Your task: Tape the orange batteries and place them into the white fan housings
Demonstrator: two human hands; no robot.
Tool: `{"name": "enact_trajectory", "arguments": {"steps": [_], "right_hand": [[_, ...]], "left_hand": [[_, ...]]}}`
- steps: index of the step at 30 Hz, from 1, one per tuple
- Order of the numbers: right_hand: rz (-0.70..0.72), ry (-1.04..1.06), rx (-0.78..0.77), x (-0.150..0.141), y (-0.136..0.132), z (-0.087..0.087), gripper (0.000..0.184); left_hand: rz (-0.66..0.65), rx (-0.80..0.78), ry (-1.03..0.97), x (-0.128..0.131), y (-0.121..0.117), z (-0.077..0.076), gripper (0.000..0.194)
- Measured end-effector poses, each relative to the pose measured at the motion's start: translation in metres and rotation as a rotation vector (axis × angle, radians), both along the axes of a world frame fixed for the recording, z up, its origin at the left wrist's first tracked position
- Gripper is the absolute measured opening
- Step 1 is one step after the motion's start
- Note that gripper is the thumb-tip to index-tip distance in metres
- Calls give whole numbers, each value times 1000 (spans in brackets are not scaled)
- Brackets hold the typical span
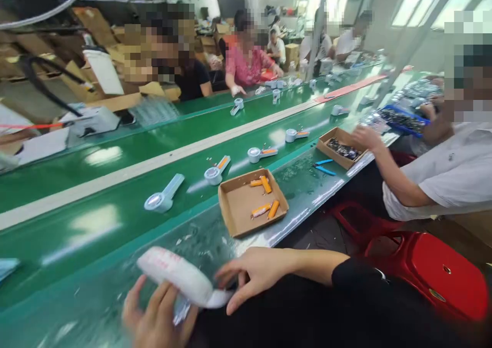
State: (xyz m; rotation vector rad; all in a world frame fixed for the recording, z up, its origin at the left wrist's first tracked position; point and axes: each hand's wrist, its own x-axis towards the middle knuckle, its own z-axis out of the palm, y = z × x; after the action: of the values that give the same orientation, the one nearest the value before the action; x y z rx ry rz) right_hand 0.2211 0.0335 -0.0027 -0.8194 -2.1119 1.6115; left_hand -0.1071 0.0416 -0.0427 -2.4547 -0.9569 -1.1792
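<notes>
White roll (175, 273) w/ faint red print, too blurred to read, is above the near edge of the green surface (96, 297). L hand (157, 312) is part-open, fingers curled round its underside; R hand (249, 276) is half-open at the loose end, can't tell if gripping. Cardboard tray (234, 204) w/ orange cells (265, 184) sits beyond.
</notes>
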Motion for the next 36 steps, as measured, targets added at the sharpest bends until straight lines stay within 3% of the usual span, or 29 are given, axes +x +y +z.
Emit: {"name": "enact_trajectory", "arguments": {"steps": [2,3,5,7,9,11,13,16,19,26,31,36], "right_hand": [[218,-62,47,-13,-11,-12,32],[297,-116,83,-12,-15,-16,26],[381,-260,156,4,-15,-17,23],[402,-372,175,30,-4,-6,30],[325,-385,175,57,17,16,41],[88,-403,261,77,46,39,42],[-184,-582,469,87,81,55,40],[-330,-1006,719,86,127,58,38],[-313,-1164,747,81,149,46,33],[-322,-1114,712,86,159,27,30],[-342,-859,581,99,172,26,14],[-510,-464,445,106,154,26,45]], "left_hand": [[92,-116,-92,21,-7,4,52],[154,-206,-165,29,-9,0,45],[298,-393,-354,35,-12,-17,49],[435,-508,-520,36,-15,-37,62],[514,-523,-568,35,-17,-53,66],[528,-477,-510,35,-17,-60,62],[503,-422,-420,36,-14,-62,57],[472,-368,-347,34,-12,-62,54],[436,-308,-294,29,-11,-65,50],[334,-141,-181,25,1,-81,44],[341,-78,-127,27,3,-81,45],[313,-106,-180,25,3,-81,43]]}}
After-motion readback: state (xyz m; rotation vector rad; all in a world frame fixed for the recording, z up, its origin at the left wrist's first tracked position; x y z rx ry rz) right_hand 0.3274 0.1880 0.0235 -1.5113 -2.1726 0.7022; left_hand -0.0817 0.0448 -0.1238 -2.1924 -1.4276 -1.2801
